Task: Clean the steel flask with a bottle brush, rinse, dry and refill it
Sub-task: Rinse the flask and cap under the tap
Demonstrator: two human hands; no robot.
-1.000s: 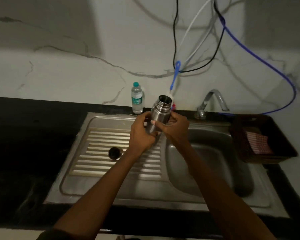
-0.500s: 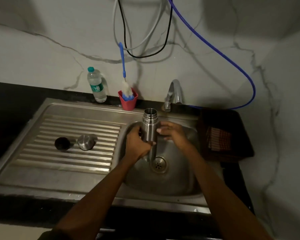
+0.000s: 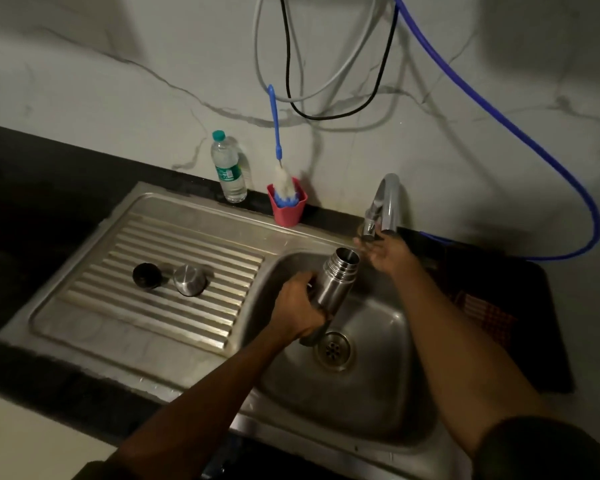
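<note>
My left hand (image 3: 300,308) grips the steel flask (image 3: 333,282) by its lower body over the sink bowl (image 3: 361,403). The flask is uncapped and tilts with its mouth toward the tap (image 3: 383,206). My right hand (image 3: 383,252) is off the flask, fingers spread, just below the tap's base. The bottle brush (image 3: 278,150), blue handle and white bristles, stands in a red cup (image 3: 286,207) at the back of the sink. A steel cap (image 3: 189,280) and a black stopper (image 3: 147,275) lie on the ribbed drainboard (image 3: 174,306).
A plastic water bottle (image 3: 227,168) stands by the wall left of the red cup. A dark tray (image 3: 499,306) holding a checked cloth (image 3: 482,317) sits right of the sink. A blue hose (image 3: 499,133) and cables hang on the wall. The drain (image 3: 333,349) is below the flask.
My right hand let go of the flask and rose to the tap. My left hand tilted the flask toward the tap. The view shifted nearer the sink bowl.
</note>
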